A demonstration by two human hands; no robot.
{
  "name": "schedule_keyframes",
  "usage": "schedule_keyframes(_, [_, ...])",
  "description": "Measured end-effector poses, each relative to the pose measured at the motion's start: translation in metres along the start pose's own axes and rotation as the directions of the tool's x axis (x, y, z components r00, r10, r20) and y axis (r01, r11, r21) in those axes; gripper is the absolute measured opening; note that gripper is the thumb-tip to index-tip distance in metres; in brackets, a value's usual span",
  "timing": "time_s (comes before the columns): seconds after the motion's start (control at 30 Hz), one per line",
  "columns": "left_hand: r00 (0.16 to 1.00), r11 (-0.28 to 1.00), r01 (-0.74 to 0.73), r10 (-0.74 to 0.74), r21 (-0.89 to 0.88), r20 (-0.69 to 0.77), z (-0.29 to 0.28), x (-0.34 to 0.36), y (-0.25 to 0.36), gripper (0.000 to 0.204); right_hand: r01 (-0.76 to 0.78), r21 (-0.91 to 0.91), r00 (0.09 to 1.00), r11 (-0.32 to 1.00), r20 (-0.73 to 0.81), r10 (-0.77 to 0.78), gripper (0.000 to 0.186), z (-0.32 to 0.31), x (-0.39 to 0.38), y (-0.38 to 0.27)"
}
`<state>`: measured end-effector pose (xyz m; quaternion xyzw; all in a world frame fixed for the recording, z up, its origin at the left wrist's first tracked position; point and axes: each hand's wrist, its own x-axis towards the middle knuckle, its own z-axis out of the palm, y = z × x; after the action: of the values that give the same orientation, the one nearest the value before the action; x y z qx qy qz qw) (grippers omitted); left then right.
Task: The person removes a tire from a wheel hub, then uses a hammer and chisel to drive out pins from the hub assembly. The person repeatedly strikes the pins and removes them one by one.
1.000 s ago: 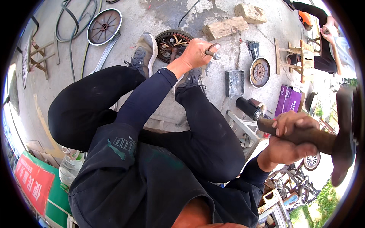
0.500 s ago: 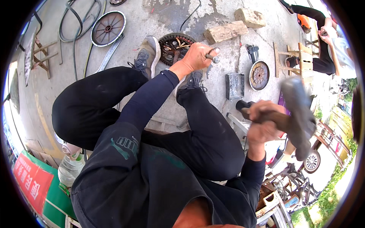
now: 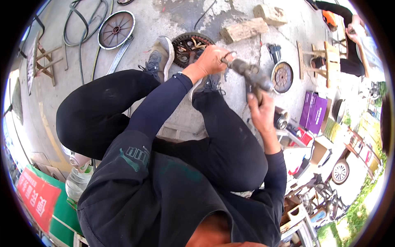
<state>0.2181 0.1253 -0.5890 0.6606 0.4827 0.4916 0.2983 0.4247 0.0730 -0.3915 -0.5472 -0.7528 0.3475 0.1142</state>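
Note:
My left hand (image 3: 210,59) is closed around a short metal rod (image 3: 225,60), like a chisel or a punch, whose top end sticks out. The rod's lower end is hidden behind this hand. Below the hand, between my shoes, lies a dark round metal part (image 3: 177,52) with a toothed rim and copper-coloured strands inside. My right hand (image 3: 263,111) grips the wooden handle of a heavy metal hammer (image 3: 252,74). The hammer's head is at the rod's top end; blur hides whether they touch.
Two wooden blocks (image 3: 246,31) lie ahead. Spoked wheel discs (image 3: 117,30) rest at left and right (image 3: 282,77). Hoses (image 3: 82,41) coil at far left. A purple box (image 3: 313,112) stands right. Another person's hands (image 3: 356,31) show at upper right, near a wooden stool (image 3: 331,64).
My right hand has swung the hammer from the right over to the left, its head now at the rod. My left hand keeps its hold on the rod, almost unmoved.

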Motion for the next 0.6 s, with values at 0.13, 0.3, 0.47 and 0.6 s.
schedule_keyframes(0.13, [1.0, 1.0, -0.025, 0.025, 0.006, 0.014, 0.001, -0.002, 0.001, 0.025, 0.176, 0.531, 0.942, 0.829, -0.336, 0.015, 0.045, -0.007, -0.01, 0.003])
schedule_keyframes(0.3, [0.99, 0.992, -0.126, 0.124, -0.025, -0.071, 0.008, -0.006, 0.002, 0.024, 0.299, -0.083, 0.954, 0.951, -0.011, -0.301, 0.037, -0.009, 0.003, -0.011])
schedule_keyframes(0.47, [0.999, 0.998, -0.034, 0.033, 0.047, 0.017, 0.002, -0.003, 0.0, 0.033, 0.381, 0.457, 0.904, 0.804, -0.366, -0.22, 0.045, -0.012, -0.009, 0.001])
schedule_keyframes(0.6, [0.998, 0.998, -0.039, 0.036, 0.04, 0.057, 0.002, -0.004, -0.001, 0.033, 0.362, 0.069, 0.921, 0.93, -0.18, -0.345, 0.041, 0.0, -0.013, 0.029])
